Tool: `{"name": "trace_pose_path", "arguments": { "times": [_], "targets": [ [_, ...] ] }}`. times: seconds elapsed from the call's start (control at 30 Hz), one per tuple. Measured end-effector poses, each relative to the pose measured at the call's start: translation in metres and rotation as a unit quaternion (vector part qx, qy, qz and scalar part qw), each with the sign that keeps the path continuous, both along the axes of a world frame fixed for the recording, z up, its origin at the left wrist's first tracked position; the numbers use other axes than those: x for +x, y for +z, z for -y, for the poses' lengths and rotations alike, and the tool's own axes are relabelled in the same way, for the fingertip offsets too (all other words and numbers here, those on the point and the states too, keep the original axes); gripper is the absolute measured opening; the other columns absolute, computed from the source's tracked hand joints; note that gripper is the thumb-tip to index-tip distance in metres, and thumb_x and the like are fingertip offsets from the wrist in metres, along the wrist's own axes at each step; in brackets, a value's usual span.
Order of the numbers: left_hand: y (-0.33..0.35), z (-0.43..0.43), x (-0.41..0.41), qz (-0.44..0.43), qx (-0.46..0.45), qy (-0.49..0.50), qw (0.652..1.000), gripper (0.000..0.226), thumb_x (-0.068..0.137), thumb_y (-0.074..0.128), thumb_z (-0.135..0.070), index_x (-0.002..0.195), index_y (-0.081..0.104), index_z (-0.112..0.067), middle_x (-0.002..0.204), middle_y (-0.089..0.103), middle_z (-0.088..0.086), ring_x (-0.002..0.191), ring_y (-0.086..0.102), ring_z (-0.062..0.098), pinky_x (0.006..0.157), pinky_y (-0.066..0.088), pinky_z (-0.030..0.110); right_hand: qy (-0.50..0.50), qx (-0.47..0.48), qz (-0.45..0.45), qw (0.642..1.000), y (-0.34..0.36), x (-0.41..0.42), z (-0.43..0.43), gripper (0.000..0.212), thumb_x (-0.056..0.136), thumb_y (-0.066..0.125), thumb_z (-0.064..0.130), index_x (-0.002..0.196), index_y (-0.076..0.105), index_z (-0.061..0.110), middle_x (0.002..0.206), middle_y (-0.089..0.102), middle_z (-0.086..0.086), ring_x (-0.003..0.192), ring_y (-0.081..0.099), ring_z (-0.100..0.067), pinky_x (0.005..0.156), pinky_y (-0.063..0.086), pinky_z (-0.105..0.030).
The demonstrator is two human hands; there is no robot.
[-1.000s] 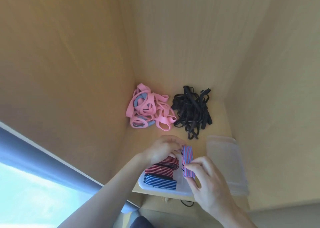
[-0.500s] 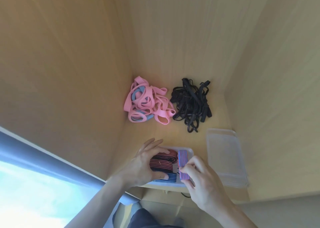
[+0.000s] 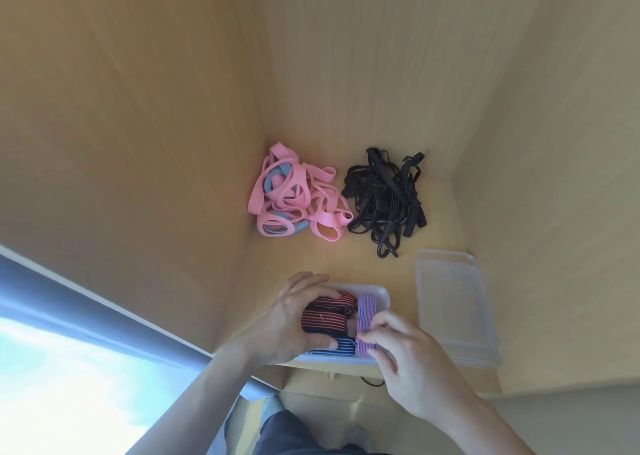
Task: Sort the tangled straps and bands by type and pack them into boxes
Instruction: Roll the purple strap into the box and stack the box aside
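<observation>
A: How much room is there on the left?

B: Little. Low centre, the left hand (image 3: 291, 319) works near the tan wooden side wall (image 3: 173, 177). Its fingers and thumb are curled round the red-and-black striped elastic bands (image 3: 329, 314) inside the clear plastic box (image 3: 379, 290), which sits at the front edge of the wooden shelf (image 3: 346, 264).

A: And further right?

B: The right hand (image 3: 405, 364) pinches the near end of the folded blue-and-red striped band (image 3: 366, 316), which stands against the box's right wall. A clear flat lid (image 3: 453, 305) lies just beside the box. Higher up, the pink band heap (image 3: 294, 198) and the black strap heap (image 3: 384, 198) lie apart from it.

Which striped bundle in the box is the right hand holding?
The bright blue-and-red bundle at the box's right end, pinched by the right hand; the left hand grips the red-and-black bundle and the navy bundle.
</observation>
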State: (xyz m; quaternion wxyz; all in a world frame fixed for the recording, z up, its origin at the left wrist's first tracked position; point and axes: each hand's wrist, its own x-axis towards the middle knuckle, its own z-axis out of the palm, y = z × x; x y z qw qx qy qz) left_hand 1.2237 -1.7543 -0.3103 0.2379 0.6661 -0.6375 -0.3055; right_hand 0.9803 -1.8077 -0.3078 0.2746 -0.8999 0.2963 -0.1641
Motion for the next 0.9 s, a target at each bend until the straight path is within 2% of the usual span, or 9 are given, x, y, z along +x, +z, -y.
{"name": "trace_pose_path", "arguments": {
  "times": [0.07, 0.17, 0.33, 0.4, 0.5, 0.57, 0.67, 0.77, 0.9],
  "targets": [
    [-0.001, 0.001, 0.0, 0.001, -0.006, -0.002, 1.0, 0.072, 0.068, 0.091, -0.033, 0.131, 0.057, -0.034, 0.151, 0.036, -0.017, 0.144, 0.015, -0.001, 0.109, 0.009, 0.003, -0.01, 0.01, -0.008, 1.0, 0.0, 0.0, -0.002, 0.018, 0.094, 0.063, 0.01, 0.105, 0.071, 0.022, 0.105, 0.05, 0.02, 0.077, 0.048, 0.003, 0.07, 0.038, -0.011],
    [-0.002, 0.002, 0.0, 0.002, -0.014, -0.005, 1.0, 0.072, 0.067, 0.092, -0.033, 0.131, 0.057, -0.032, 0.15, 0.038, -0.013, 0.144, 0.019, 0.002, 0.116, 0.015, 0.014, -0.03, 0.003, -0.029, 0.999, 0.001, 0.006, -0.001, 0.012, 0.088, 0.073, 0.013, 0.096, 0.069, 0.02, 0.101, 0.051, 0.019, 0.079, 0.049, -0.001, 0.071, 0.036, -0.013],
    [-0.004, 0.001, 0.0, 0.005, -0.023, -0.023, 0.999, 0.068, 0.07, 0.089, -0.034, 0.13, 0.055, -0.031, 0.146, 0.037, -0.014, 0.139, 0.013, -0.01, 0.108, 0.01, 0.002, -0.063, -0.055, -0.119, 0.989, 0.01, 0.02, 0.001, 0.027, 0.068, 0.088, 0.025, 0.083, 0.066, 0.032, 0.091, 0.058, 0.018, 0.093, 0.06, -0.014, 0.074, 0.046, -0.031],
    [-0.006, 0.001, 0.0, 0.006, -0.024, -0.023, 0.999, 0.068, 0.07, 0.089, -0.033, 0.129, 0.055, -0.029, 0.143, 0.037, -0.018, 0.137, 0.013, -0.012, 0.106, 0.011, 0.001, -0.071, -0.042, -0.139, 0.987, 0.011, 0.021, 0.005, 0.025, 0.073, 0.084, 0.03, 0.088, 0.065, 0.033, 0.109, 0.054, 0.018, 0.11, 0.054, -0.014, 0.088, 0.041, -0.033],
    [-0.008, 0.001, 0.0, 0.01, -0.022, -0.024, 0.999, 0.069, 0.07, 0.089, -0.031, 0.129, 0.054, -0.029, 0.139, 0.034, -0.026, 0.135, 0.013, -0.012, 0.103, 0.012, -0.001, -0.059, -0.028, -0.163, 0.984, 0.009, 0.021, 0.011, 0.021, 0.084, 0.075, 0.036, 0.098, 0.059, 0.035, 0.138, 0.038, 0.02, 0.132, 0.035, -0.007, 0.107, 0.025, -0.029],
    [-0.009, 0.0, -0.001, 0.012, -0.02, -0.026, 0.999, 0.07, 0.07, 0.089, -0.03, 0.13, 0.054, -0.029, 0.138, 0.031, -0.031, 0.135, 0.013, -0.012, 0.102, 0.012, -0.002, -0.05, -0.023, -0.183, 0.982, 0.011, 0.023, 0.013, 0.022, 0.087, 0.072, 0.035, 0.1, 0.054, 0.035, 0.14, 0.035, 0.021, 0.132, 0.035, -0.006, 0.108, 0.02, -0.027],
    [-0.009, -0.001, -0.001, 0.012, -0.016, -0.03, 0.999, 0.069, 0.071, 0.087, -0.03, 0.13, 0.053, -0.029, 0.139, 0.028, -0.035, 0.134, 0.01, -0.014, 0.1, 0.011, -0.004, -0.041, -0.043, -0.218, 0.974, 0.016, 0.026, 0.013, 0.025, 0.085, 0.071, 0.031, 0.095, 0.049, 0.034, 0.132, 0.037, 0.019, 0.128, 0.036, -0.009, 0.105, 0.023, -0.031],
    [-0.009, -0.002, -0.001, 0.008, -0.009, -0.037, 0.999, 0.067, 0.073, 0.085, -0.028, 0.131, 0.052, -0.029, 0.139, 0.026, -0.037, 0.134, 0.009, -0.015, 0.099, 0.011, -0.004, -0.041, -0.063, -0.25, 0.965, 0.021, 0.031, 0.013, 0.027, 0.081, 0.073, 0.025, 0.091, 0.049, 0.033, 0.123, 0.039, 0.016, 0.121, 0.039, -0.014, 0.1, 0.028, -0.034],
    [-0.011, -0.004, -0.001, 0.007, -0.006, -0.04, 0.999, 0.066, 0.074, 0.082, -0.029, 0.131, 0.05, -0.032, 0.139, 0.021, -0.043, 0.135, 0.008, -0.015, 0.101, 0.01, -0.003, -0.037, -0.077, -0.275, 0.958, 0.024, 0.04, 0.012, 0.03, 0.078, 0.073, 0.018, 0.092, 0.051, 0.033, 0.114, 0.036, 0.01, 0.114, 0.038, -0.019, 0.092, 0.027, -0.037]
  ]
}}
